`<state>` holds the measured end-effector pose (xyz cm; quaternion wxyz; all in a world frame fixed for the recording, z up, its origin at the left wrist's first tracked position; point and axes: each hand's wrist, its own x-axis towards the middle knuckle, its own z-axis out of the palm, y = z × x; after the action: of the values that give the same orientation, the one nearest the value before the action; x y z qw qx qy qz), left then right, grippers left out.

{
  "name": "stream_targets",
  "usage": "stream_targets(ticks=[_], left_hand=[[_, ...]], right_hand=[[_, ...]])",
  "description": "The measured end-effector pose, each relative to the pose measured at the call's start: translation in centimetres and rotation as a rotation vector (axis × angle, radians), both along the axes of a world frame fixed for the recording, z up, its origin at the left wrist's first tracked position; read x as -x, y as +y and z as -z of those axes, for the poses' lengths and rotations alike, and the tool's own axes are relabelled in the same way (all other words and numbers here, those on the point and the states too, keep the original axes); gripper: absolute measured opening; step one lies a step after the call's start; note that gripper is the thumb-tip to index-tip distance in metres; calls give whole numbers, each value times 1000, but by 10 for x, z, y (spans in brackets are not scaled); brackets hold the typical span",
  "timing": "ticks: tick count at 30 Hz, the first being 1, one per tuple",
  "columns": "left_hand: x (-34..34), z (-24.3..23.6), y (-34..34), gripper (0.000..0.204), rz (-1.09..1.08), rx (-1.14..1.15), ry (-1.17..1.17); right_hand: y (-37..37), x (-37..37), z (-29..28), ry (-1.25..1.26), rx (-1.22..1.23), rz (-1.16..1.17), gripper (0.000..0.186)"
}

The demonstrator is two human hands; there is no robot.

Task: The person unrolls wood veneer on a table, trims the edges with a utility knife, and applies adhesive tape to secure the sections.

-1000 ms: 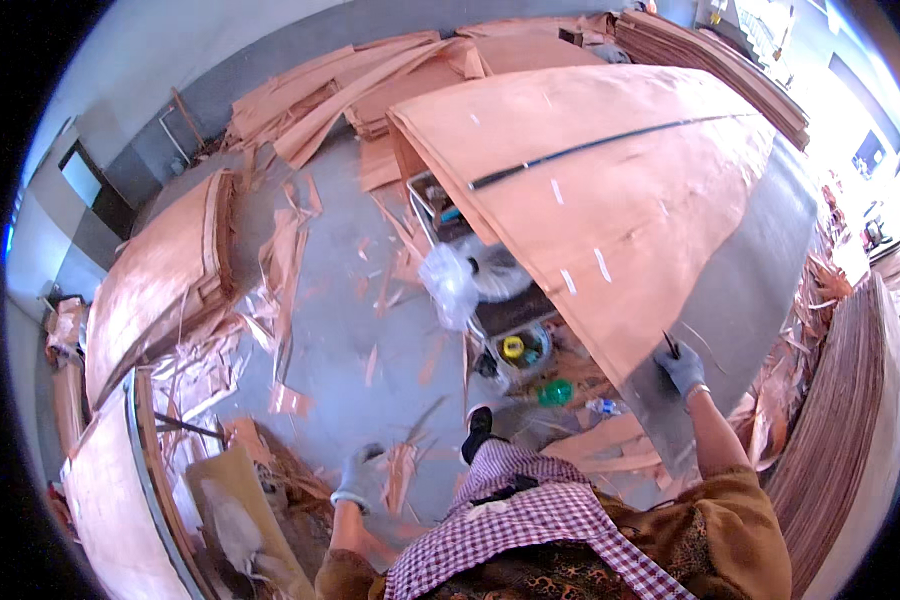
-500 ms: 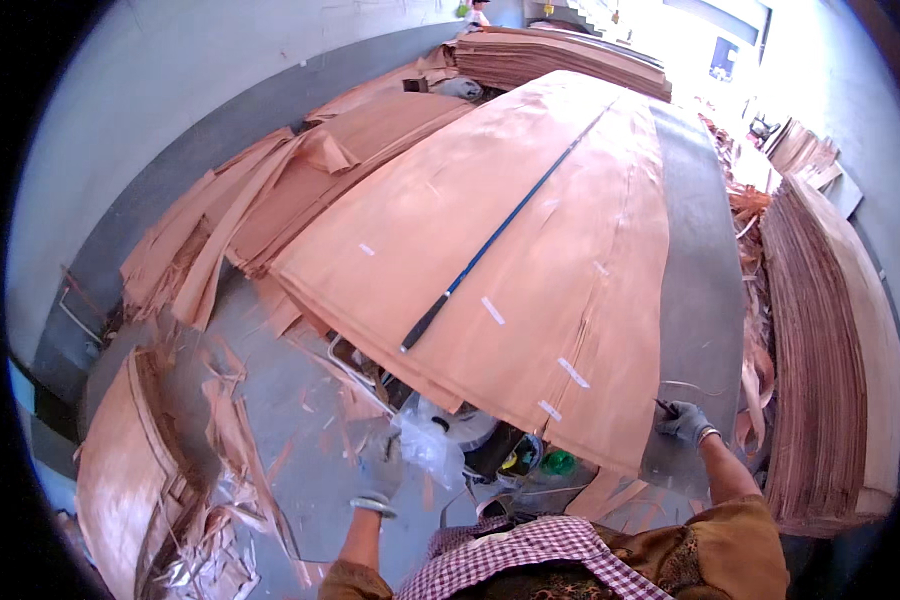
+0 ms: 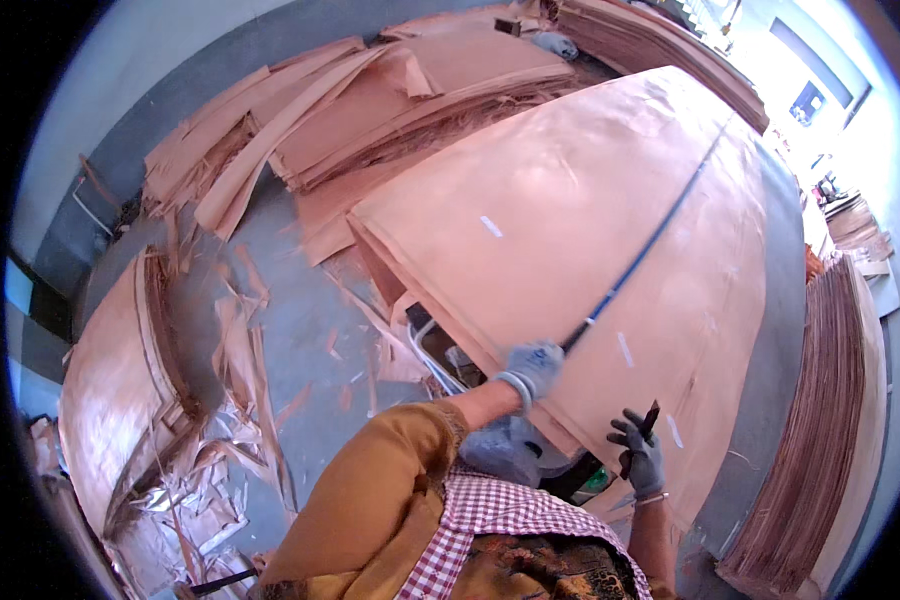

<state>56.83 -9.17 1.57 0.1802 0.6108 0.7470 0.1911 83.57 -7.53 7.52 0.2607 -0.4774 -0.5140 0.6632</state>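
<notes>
A stack of thin pinkish-brown wood veneer sheets fills the middle, with small white tape strips stuck on top. Across it lies a long blue rod with a black handle. My left hand, in a grey glove, is closed around that handle near the stack's front edge; the handle's end is hidden under it. Over the near right part of the sheets, my gloved right hand grips a short dark knife-like tool, its tip pointing up and away, some fingers spread.
A tall veneer stack stands at the right. Loose sheets lie at the far left; a curved bundle and torn scraps are on the left floor. A clear plastic bag sits below the stack's front edge.
My view has turned and shifted left. My left hand has come up from over the floor onto the rod's handle. My right hand has moved left over the veneer, still holding the dark tool.
</notes>
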Motion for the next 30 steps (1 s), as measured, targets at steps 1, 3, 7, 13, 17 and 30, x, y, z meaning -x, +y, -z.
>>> stream_targets(ticks=[1,3,7,13,17,30], left_hand=[[-6,-7,1,27,67,17,-127],[-12,-34,-10,27,280,96,-205],[8,-28,-20,31,708,248,-737],[176,-3,-51,22,-242,-67,-1191],[285,18,-108,12,-630,-392,-1411],[473,23,-73,56,-610,-142,-90]], right_hand=[[1,17,5,57,42,95,35],[6,52,6,-7,115,156,40],[23,58,53,-30,4,203,30],[26,76,71,-301,-276,98,29],[13,76,47,-50,52,92,31],[-77,50,42,54,318,390,56]])
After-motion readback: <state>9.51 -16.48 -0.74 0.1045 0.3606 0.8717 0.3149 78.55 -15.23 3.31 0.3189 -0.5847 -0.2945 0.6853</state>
